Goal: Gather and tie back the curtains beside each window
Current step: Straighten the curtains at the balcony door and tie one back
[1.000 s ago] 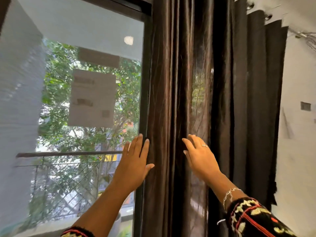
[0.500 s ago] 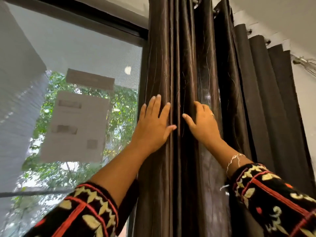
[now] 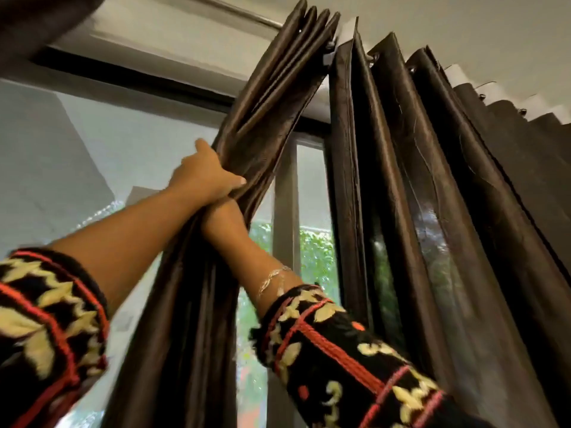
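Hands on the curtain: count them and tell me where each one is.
2. The left hand grips the bunched curtain high up; the right hand sits directly under it, largely hidden behind the left hand and fabric.

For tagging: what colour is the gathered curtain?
Dark glossy brown curtain, clearest in the head view.

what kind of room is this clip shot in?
Likely a room in a home, at a large window. Cues: long dark brown satin curtains on a metal curtain rod just under a white ceiling, and a dark-framed glass window with green trees outside.
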The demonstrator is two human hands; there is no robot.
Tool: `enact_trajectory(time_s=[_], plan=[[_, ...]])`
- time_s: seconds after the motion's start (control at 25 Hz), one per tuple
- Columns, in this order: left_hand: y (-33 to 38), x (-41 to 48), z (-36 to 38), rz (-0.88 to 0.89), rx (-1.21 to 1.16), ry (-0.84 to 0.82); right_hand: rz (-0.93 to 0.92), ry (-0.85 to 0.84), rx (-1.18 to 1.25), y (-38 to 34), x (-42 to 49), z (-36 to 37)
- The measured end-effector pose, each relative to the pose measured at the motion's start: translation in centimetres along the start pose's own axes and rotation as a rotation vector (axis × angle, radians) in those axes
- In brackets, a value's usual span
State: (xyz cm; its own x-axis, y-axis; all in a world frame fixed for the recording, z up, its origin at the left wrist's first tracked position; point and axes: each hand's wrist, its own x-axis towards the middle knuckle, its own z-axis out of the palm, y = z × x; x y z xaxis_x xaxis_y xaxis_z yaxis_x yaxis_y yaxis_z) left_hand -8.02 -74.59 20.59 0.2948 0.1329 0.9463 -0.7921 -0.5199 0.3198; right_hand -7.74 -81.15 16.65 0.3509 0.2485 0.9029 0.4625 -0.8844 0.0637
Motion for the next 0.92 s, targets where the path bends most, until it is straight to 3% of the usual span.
enact_trajectory(time_s=[0.16, 0.28, 0.36, 0.4, 0.48, 0.52, 0.6, 0.76, 0.84, 0.92], plan=[[-4.2, 2.2, -3.4, -0.128, 0.058, 0.183, -0.167, -0.120, 0.069, -3.2, 2.7, 2.5], [-6.4, 1.9, -3.7, -0.137, 0.023, 0.203, -0.229, -0.242, 0.235, -2.3, 3.0, 2.3], [-7.4, 1.7, -3.3, -0.109, 0.006, 0.189, -0.212, -0.132, 0.430, -0.2, 2.9, 1.5], [-7.7, 1.6, -3.0, -0.093, -0.005, 0.178, -0.176, 0.040, 0.449, 1.1, 3.2, 1.0], [-7.7, 1.5, -2.3, -0.069, -0.034, 0.161, 0.000, 0.454, 0.290, 4.1, 4.2, -0.4], [-7.5, 1.4, -1.9, -0.055, -0.035, 0.160, 0.110, 0.560, 0.219, 5.2, 4.5, -1.2], [-7.2, 1.0, -1.0, -0.010, 0.013, 0.181, 0.220, 0.491, 0.264, 6.7, 5.3, -2.5], [-6.7, -0.2, 1.3, 0.142, 0.256, 0.247, 0.073, 0.438, 0.141, 7.7, 7.0, -4.5], [-6.3, -0.5, 2.5, 0.310, 0.475, 0.327, 0.051, 0.417, -0.118, 9.2, 6.8, -5.8], [-5.8, -0.5, 3.8, 0.505, 0.664, 0.359, 0.020, 0.416, -0.622, 12.2, 5.7, -7.4]])
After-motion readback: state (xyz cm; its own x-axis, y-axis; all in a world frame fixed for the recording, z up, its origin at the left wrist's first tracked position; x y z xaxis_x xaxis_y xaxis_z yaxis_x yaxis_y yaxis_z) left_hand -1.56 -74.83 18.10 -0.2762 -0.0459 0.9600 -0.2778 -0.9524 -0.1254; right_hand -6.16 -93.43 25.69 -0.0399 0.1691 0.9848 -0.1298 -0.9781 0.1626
